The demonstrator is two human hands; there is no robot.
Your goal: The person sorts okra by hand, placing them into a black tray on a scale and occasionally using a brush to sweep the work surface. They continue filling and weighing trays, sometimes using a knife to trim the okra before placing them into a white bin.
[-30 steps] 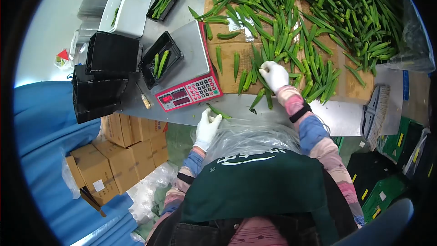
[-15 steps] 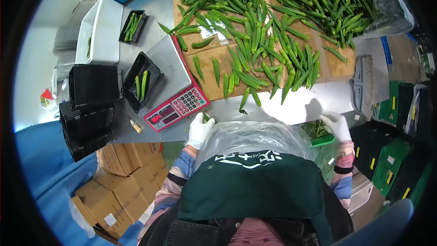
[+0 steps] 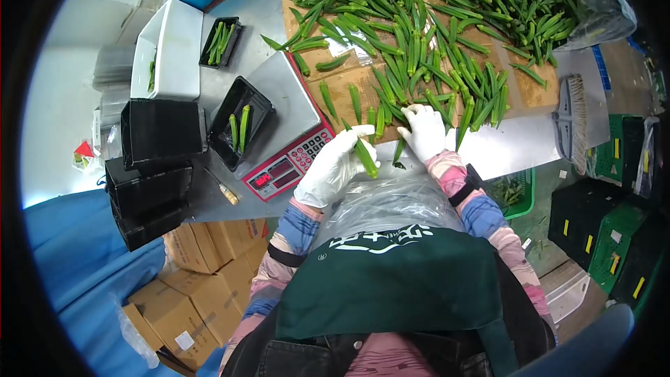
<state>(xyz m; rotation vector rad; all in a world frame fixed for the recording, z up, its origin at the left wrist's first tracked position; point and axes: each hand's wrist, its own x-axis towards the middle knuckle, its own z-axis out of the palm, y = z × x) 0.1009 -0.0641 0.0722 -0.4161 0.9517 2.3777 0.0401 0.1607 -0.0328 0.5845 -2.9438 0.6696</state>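
My white-gloved left hand (image 3: 330, 169) is closed on a green okra pod (image 3: 365, 158), which slants down from its fingers in front of the apron. My right hand (image 3: 423, 132), also gloved, is at the front edge of the cardboard (image 3: 337, 88), its thumb and fingers apart beside loose okra (image 3: 412, 49); I see nothing held in it. Left of my hands stands a red-framed scale (image 3: 286, 167) with a lit display. On its metal plate sits a black tray (image 3: 237, 153) holding a couple of pods.
A second black tray (image 3: 220, 42) of okra and a white bin (image 3: 167, 49) are at the left, behind stacked black trays (image 3: 160, 129). A wooden-handled tool (image 3: 222, 187) lies near the table edge. A brush (image 3: 572, 126) lies at right; a green basket (image 3: 525, 195) is below.
My right hand has swung in from above the green basket to the okra on the cardboard. My left hand has risen toward the middle with its pod.
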